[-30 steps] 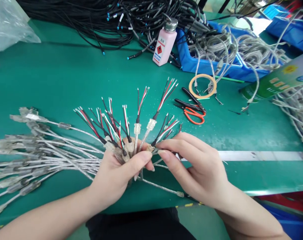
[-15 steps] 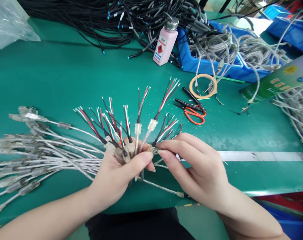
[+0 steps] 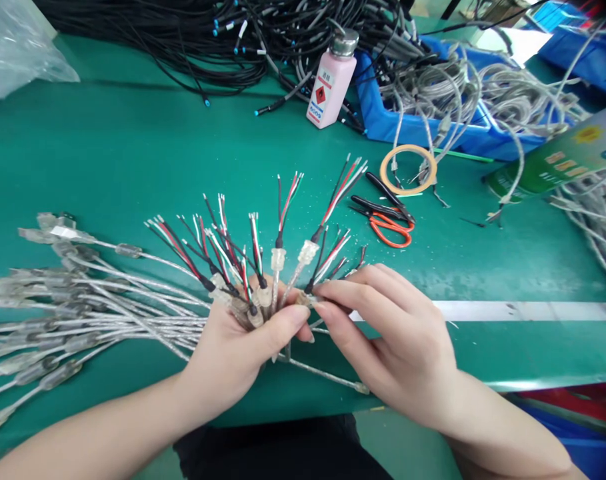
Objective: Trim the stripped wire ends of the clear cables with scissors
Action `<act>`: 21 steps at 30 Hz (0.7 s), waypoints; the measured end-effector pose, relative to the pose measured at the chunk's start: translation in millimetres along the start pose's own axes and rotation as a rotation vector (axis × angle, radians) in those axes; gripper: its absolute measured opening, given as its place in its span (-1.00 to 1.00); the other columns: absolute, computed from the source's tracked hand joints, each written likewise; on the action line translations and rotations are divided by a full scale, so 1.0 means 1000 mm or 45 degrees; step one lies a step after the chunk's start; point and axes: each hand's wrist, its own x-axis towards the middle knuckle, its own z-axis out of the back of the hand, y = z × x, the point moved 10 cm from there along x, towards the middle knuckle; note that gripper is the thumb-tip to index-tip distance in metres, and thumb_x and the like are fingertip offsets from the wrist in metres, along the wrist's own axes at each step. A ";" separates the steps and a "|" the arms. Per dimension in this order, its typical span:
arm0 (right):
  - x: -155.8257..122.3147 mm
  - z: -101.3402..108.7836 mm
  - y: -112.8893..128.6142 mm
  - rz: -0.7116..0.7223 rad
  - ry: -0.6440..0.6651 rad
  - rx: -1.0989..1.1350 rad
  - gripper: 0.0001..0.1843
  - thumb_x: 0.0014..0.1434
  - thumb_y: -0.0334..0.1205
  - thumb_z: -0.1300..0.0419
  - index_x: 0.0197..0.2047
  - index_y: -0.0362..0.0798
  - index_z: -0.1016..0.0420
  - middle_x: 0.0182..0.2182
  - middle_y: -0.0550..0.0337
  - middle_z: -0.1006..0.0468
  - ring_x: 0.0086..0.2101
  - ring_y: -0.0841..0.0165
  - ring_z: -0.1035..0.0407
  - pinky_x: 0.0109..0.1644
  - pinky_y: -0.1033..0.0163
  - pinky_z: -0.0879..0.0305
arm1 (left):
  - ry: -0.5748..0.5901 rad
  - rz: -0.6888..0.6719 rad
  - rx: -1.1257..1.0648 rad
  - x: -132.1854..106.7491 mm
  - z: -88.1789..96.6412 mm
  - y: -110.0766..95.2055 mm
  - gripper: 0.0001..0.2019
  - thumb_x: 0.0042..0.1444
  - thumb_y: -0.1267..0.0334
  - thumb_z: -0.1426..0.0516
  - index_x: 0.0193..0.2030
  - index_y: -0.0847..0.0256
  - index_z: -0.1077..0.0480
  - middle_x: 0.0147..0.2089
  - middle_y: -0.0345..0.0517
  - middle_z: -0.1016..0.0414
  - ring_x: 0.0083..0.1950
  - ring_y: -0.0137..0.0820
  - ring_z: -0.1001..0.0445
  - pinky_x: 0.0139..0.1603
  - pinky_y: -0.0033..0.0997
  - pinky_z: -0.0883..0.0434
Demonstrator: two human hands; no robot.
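My left hand [image 3: 247, 340] is wrapped round a bundle of clear-jacketed cables [image 3: 167, 325]. Their stripped ends fan upward, with red, white, black and green wires [image 3: 227, 257] and clear strain reliefs [image 3: 308, 252] above the thumb. My right hand [image 3: 393, 333] pinches at one cable end [image 3: 307, 299] beside the left thumb tip; the exact spot between its fingertips is partly hidden. That cable's black sleeve and thin wires [image 3: 327, 263] stick up just above the fingers. The bundle's plug ends [image 3: 47, 287] lie on the table at the left.
Scissors with orange handles [image 3: 390, 230], black-handled cutters [image 3: 390, 197] and a tape roll [image 3: 383, 170] lie beyond my right hand. Behind are a pink bottle [image 3: 331, 83], black cables [image 3: 173, 47] and blue bins [image 3: 380, 123] of clear cables. A green can [image 3: 537, 163] stands at right.
The wires of the cable at my right fingertips now point more upward. Both hands keep nearly the same place and grip; the whole view has shifted slightly.
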 end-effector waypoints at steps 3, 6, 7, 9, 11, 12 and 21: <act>0.000 0.001 0.001 0.002 -0.028 -0.016 -0.90 0.29 -0.33 -0.19 -0.20 -0.15 -0.53 -0.45 0.11 -0.49 -0.43 0.35 -0.31 -0.35 0.19 -0.23 | -0.009 -0.006 0.010 0.000 0.000 -0.001 -0.86 0.15 0.23 -0.27 -0.40 0.18 -0.51 -0.49 -0.28 -0.53 -0.43 -0.52 -0.45 -0.43 -0.56 -0.35; 0.000 0.002 0.002 0.009 -0.047 -0.029 -0.91 0.28 -0.33 -0.20 -0.20 -0.15 -0.53 -0.46 0.11 -0.49 -0.44 0.34 -0.31 -0.35 0.19 -0.24 | -0.033 0.008 0.009 0.000 0.001 0.001 -0.87 0.15 0.21 -0.27 -0.38 0.18 -0.52 -0.49 -0.26 -0.54 -0.43 -0.49 -0.47 -0.47 -0.54 -0.33; 0.000 0.002 0.002 0.014 -0.051 -0.030 -0.92 0.28 -0.34 -0.21 -0.20 -0.15 -0.53 -0.46 0.10 -0.49 -0.44 0.34 -0.31 -0.36 0.19 -0.24 | -0.039 0.010 0.011 -0.001 0.002 0.001 -0.87 0.15 0.21 -0.26 -0.38 0.18 -0.52 -0.50 -0.25 -0.54 -0.44 -0.48 -0.46 -0.48 -0.53 -0.33; 0.000 0.002 0.003 0.026 -0.063 -0.034 -0.92 0.27 -0.35 -0.21 -0.20 -0.16 -0.53 -0.46 0.10 -0.50 -0.44 0.34 -0.31 -0.36 0.19 -0.24 | -0.043 0.005 0.014 -0.001 0.002 0.001 -0.87 0.15 0.22 -0.26 -0.37 0.19 -0.52 -0.50 -0.26 -0.54 -0.47 -0.50 -0.44 -0.50 -0.54 -0.31; -0.001 0.002 0.003 0.034 -0.073 -0.037 -0.93 0.27 -0.36 -0.22 -0.20 -0.16 -0.52 -0.46 0.10 -0.50 -0.44 0.34 -0.31 -0.36 0.19 -0.24 | -0.043 0.001 0.013 0.000 0.002 0.001 -0.88 0.16 0.22 -0.26 -0.36 0.18 -0.52 -0.51 -0.26 -0.54 -0.50 -0.53 -0.41 -0.52 -0.55 -0.30; -0.001 0.003 0.003 0.040 -0.079 -0.040 -0.94 0.27 -0.36 -0.22 -0.20 -0.15 -0.52 -0.46 0.10 -0.50 -0.44 0.35 -0.31 -0.36 0.19 -0.24 | -0.042 -0.003 0.009 0.000 0.002 0.000 -0.89 0.16 0.22 -0.26 -0.35 0.18 -0.52 -0.51 -0.26 -0.54 -0.50 -0.53 -0.41 -0.53 -0.56 -0.30; 0.000 0.006 0.005 0.063 -0.102 -0.063 -0.90 0.30 -0.34 -0.19 -0.13 -0.15 -0.50 -0.42 0.08 -0.54 -0.43 0.35 -0.38 -0.37 0.20 -0.28 | -0.044 0.014 0.027 0.000 0.002 -0.001 -0.88 0.17 0.21 -0.23 -0.33 0.19 -0.51 -0.52 -0.26 -0.53 -0.54 -0.55 -0.34 -0.57 -0.57 -0.25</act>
